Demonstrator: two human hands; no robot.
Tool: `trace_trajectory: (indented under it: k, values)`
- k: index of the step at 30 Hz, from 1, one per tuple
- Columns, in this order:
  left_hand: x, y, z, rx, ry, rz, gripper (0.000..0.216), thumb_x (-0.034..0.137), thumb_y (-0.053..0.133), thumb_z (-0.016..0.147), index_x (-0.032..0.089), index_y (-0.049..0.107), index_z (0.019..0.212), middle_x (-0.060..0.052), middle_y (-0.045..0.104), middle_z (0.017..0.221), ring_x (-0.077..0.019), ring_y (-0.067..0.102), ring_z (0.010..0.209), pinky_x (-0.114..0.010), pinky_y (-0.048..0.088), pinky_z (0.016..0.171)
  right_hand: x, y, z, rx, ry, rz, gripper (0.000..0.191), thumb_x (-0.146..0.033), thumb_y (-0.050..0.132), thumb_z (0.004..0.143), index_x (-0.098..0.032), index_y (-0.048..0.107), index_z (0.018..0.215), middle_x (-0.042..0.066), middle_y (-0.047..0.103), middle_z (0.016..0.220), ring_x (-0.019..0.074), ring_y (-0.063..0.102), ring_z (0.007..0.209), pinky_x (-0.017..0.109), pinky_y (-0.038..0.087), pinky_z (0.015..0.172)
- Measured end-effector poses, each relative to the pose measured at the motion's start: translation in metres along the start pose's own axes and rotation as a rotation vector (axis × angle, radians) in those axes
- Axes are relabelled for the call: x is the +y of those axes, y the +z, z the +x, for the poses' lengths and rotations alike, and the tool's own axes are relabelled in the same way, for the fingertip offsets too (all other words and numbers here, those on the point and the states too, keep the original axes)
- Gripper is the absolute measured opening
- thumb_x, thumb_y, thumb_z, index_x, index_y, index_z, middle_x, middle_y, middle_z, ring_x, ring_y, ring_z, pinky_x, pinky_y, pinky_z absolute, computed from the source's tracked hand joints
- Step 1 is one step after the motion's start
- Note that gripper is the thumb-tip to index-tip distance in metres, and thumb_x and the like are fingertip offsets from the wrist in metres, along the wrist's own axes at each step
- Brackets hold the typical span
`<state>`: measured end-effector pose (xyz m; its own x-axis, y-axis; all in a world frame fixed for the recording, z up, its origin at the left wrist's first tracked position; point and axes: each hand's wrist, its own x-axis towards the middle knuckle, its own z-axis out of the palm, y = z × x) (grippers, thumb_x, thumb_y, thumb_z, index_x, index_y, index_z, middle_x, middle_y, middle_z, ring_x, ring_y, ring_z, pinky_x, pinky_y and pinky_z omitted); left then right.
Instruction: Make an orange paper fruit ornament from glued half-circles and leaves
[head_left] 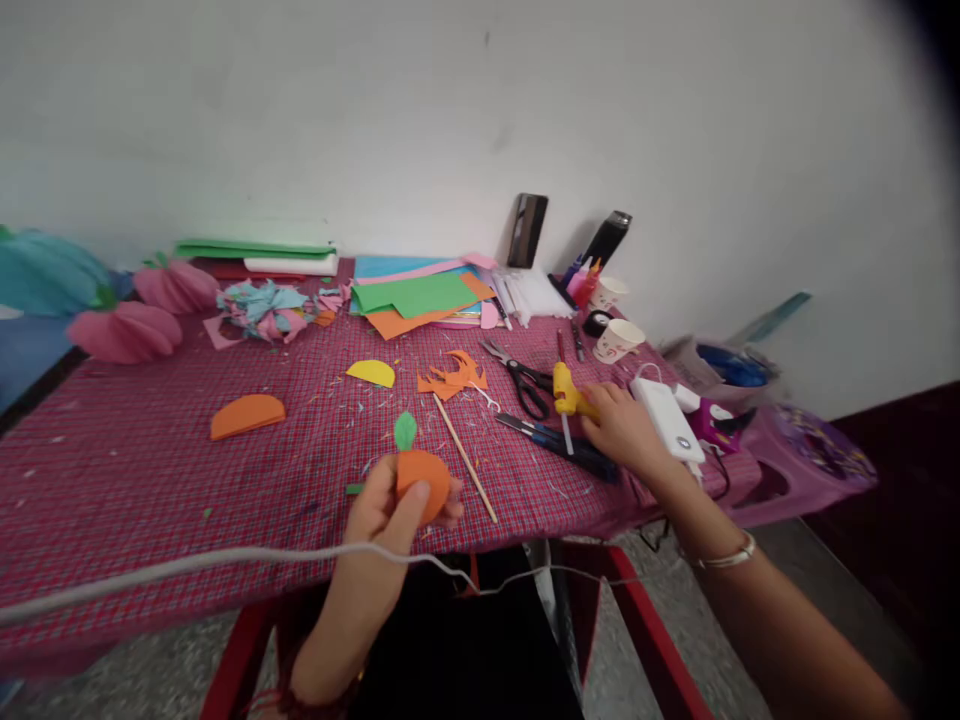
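Observation:
My left hand [390,515] is closed around an orange paper fruit [424,482] with a green leaf [405,430] on top, held just above the table's near edge. My right hand [626,430] is stretched out to the right and grips the yellow glue gun [568,395], which rests on the red checked tablecloth [150,470]. A thin wooden stick [465,458] lies between the two hands. Black-handled scissors [525,382] lie just left of the glue gun.
Orange [247,414] and yellow [371,373] paper half-discs, orange scraps [454,377], a stack of coloured sheets [416,295], pink paper fruits [124,330], paper cups [619,340], a white power bank [667,418] and a white cable [187,565] across the front edge.

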<state>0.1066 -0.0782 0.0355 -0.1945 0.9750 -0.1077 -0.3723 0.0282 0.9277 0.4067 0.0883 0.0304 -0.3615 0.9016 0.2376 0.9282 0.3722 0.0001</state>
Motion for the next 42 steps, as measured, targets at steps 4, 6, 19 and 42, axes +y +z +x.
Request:
trace_trajectory:
  k: [4,6,19,42]
  values:
    - [-0.006,0.001,-0.004,-0.084,-0.031,0.064,0.016,0.033,0.057,0.091,0.017,0.059,0.093,-0.003,0.070,0.078,-0.0107,0.060,0.055,-0.022,0.050,0.051,0.007,0.010,0.007,-0.066,0.012,-0.044,0.035,-0.019,0.054,0.082,-0.010,0.061,0.115,0.019,0.064,0.113,0.0313,0.062,0.096,0.042,0.047,0.083]
    - [-0.008,0.001,-0.004,-0.095,-0.037,0.111,0.019,0.034,0.056,0.091,0.016,0.061,0.093,-0.003,0.069,0.074,-0.0097,0.057,0.050,-0.021,0.046,0.047,0.004,0.013,0.008,-0.079,0.029,-0.049,0.032,-0.017,0.052,0.082,-0.010,0.061,0.112,0.019,0.064,0.113,0.0303,0.063,0.094,0.040,0.046,0.082]
    - [-0.011,-0.001,-0.007,-0.099,-0.036,0.234,0.036,0.045,0.052,0.093,0.013,0.069,0.087,-0.004,0.066,0.069,-0.0090,0.049,0.051,-0.022,0.039,0.049,-0.022,-0.039,-0.004,0.274,0.310,0.250,0.031,-0.024,0.045,0.088,-0.011,0.053,0.115,0.017,0.065,0.098,0.0263,0.063,0.078,0.040,0.051,0.067]
    - [0.000,0.013,-0.022,-0.069,-0.073,0.291,0.044,0.053,0.048,0.091,0.016,0.062,0.073,-0.001,0.059,0.054,-0.0099,0.048,0.043,-0.021,0.036,0.042,-0.152,-0.057,-0.085,-0.151,-0.071,1.327,0.015,-0.030,0.069,0.080,-0.022,0.058,0.086,0.000,0.065,0.078,0.0129,0.059,0.065,0.024,0.045,0.058]
